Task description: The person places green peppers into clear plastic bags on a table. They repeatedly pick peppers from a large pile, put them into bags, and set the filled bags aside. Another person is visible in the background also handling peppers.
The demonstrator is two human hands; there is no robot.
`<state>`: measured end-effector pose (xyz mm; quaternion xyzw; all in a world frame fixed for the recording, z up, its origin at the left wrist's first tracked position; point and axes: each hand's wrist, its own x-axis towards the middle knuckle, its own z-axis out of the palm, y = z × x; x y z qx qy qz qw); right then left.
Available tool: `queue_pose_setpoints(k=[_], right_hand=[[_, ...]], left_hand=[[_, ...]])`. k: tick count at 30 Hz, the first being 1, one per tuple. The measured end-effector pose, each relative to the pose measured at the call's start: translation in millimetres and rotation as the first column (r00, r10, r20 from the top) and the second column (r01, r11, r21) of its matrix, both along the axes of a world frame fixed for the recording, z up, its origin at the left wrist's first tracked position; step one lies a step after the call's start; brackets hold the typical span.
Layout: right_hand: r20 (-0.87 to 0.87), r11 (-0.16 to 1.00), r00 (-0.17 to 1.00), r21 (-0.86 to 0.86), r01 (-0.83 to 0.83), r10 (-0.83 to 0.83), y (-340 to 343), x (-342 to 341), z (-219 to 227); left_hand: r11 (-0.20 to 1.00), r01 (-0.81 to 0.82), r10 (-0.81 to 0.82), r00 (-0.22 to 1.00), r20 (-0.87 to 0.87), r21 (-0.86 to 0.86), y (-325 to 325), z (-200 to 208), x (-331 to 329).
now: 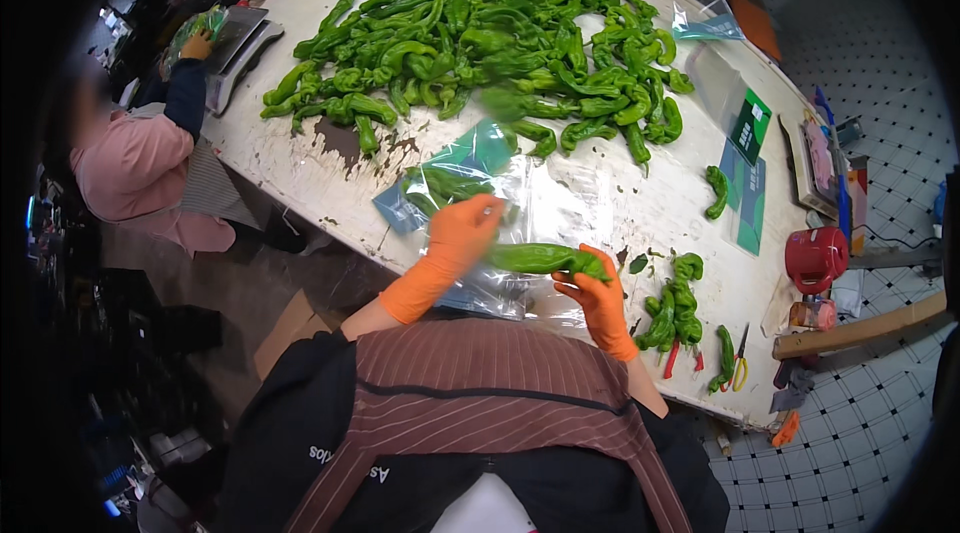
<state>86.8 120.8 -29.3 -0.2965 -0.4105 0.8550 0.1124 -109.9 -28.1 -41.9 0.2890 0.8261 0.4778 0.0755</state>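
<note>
Right hand: fingers clamped round one end of green pepper, which spans leftward, just below left hand. Left fingers blurred; closure can't be told. Pepper probably light, firm, slick, bruisable; mid-body hold seems best. Beyond left fingers, plastic bag; glare obscures its opening.

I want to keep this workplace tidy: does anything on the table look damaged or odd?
Yes, the white tabletop looks damaged: near the front-left edge of the green pepper pile, it has dark, ragged patches, as if its coating had peeled away.
</note>
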Motion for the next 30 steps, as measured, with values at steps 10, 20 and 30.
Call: queue_pose_setpoints(k=[10, 20, 30], right_hand=[[-0.177, 0.921, 0.981, 0.389, -0.007, 0.082, -63.9, -92.1, -50.3], [-0.167, 0.257, 0.986, 0.953, 0.159, 0.011, -20.3, -167.2, -94.7], [-0.117, 0.209, 0.986, 0.968, 0.139, -0.116, -7.6, -193.4, -110.0]], left_hand=[[0.993, 0.108, -0.116, 0.931, -0.347, -0.041, 13.0, 26.8, 19.6], [0.991, -0.086, 0.075, 0.991, 0.108, 0.099, 7.3, 10.7, -0.6], [0.997, 0.044, -0.047, 0.998, 0.043, 0.06, 31.6, 0.7, -5.7]])
